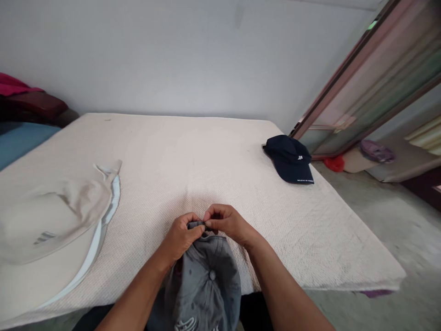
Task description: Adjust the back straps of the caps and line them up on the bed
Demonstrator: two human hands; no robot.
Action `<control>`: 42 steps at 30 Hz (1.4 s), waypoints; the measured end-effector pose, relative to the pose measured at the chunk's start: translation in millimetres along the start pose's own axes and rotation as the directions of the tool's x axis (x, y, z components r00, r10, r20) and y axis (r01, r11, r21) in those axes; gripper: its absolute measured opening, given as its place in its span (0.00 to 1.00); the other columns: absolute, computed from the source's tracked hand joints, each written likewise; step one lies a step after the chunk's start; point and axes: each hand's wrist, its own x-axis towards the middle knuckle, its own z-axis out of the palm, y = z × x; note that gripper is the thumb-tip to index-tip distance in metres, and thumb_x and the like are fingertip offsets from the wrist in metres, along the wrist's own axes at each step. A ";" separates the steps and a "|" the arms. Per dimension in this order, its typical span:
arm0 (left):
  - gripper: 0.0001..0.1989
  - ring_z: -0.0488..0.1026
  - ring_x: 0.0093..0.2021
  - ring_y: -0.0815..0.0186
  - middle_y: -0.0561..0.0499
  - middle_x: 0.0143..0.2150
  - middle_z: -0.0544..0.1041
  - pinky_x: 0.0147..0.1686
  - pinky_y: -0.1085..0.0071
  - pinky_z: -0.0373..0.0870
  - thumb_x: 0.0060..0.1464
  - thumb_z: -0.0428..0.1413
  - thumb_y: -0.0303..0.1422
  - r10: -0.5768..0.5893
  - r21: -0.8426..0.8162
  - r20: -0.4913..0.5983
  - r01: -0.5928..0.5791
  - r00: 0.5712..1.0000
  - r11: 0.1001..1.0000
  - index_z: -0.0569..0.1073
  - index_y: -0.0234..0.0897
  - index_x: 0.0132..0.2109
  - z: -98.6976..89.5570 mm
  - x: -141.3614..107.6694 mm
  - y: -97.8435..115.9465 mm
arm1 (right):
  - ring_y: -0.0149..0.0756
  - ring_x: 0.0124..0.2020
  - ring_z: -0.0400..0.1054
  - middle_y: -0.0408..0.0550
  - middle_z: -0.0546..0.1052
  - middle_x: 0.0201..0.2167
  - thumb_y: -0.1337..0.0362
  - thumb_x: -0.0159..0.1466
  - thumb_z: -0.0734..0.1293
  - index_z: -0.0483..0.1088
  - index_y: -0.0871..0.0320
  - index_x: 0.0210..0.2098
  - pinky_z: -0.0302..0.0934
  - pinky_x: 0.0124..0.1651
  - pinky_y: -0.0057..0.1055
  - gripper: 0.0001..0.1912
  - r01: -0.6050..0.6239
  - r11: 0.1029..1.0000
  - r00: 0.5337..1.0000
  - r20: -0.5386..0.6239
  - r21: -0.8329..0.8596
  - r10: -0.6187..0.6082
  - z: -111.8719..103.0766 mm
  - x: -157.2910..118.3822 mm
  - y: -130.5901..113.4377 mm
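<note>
A grey baseball cap [212, 287] hangs at the front edge of the cloth-covered table, its crown button facing me and white stitching on its front. My left hand [182, 236] pinches the strap at the back of the cap, thumb on top. Right beside it, my right hand [227, 223] pinches the other side of the same strap, thumb and forefinger meeting near the left thumb. The fingertips hide the strap's fastening. Part of the cap falls below the frame.
On the left lies a large beige sun hat [51, 220] with a pale blue edge. A navy cap [289, 158] rests near the table's right edge. The white tablecloth [186, 151] reaches back to the wall. Floor and a sliding door are at the right.
</note>
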 end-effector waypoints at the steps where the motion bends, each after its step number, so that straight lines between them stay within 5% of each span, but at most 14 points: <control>1: 0.10 0.64 0.24 0.71 0.55 0.24 0.70 0.26 0.74 0.59 0.45 0.59 0.36 0.006 -0.002 0.003 -0.006 1.000 1.000 0.70 0.34 0.30 0.6 -0.6 0.9 | 0.25 0.21 0.60 0.39 0.69 0.20 0.64 0.51 0.72 0.72 0.61 0.28 0.54 0.26 0.26 0.08 0.003 1.000 1.000 -0.003 0.009 -0.003 0.4 -0.2 0.0; 14: 0.08 0.66 0.29 0.70 0.56 0.28 0.70 0.30 0.74 0.61 0.47 0.59 0.33 0.210 0.063 -0.069 -0.206 0.975 0.977 0.66 0.38 0.32 0.9 0.7 -4.9 | 0.28 0.25 0.65 0.40 0.71 0.22 0.64 0.50 0.73 0.71 0.60 0.28 0.59 0.30 0.28 0.09 0.029 0.997 0.999 -0.021 0.072 -0.028 1.1 1.1 -0.6; 27: 0.05 0.65 0.27 0.69 0.55 0.25 0.70 0.27 0.74 0.61 0.45 0.58 0.32 0.182 0.160 -0.127 -0.161 0.975 0.974 0.69 0.36 0.30 3.5 0.2 2.3 | 0.29 0.24 0.67 0.40 0.72 0.21 0.64 0.51 0.71 0.69 0.59 0.29 0.60 0.30 0.29 0.08 0.066 0.996 0.997 -0.041 0.063 -0.064 6.5 3.5 5.6; 42: 0.05 0.65 0.26 0.69 0.55 0.26 0.72 0.27 0.74 0.59 0.41 0.59 0.31 0.135 0.032 -0.204 -0.131 0.970 0.991 0.70 0.37 0.27 2.3 2.4 -1.3 | 0.28 0.23 0.67 0.38 0.71 0.23 0.63 0.50 0.72 0.69 0.59 0.28 0.61 0.30 0.29 0.10 0.060 0.997 0.993 -0.104 0.047 -0.055 10.2 2.8 0.4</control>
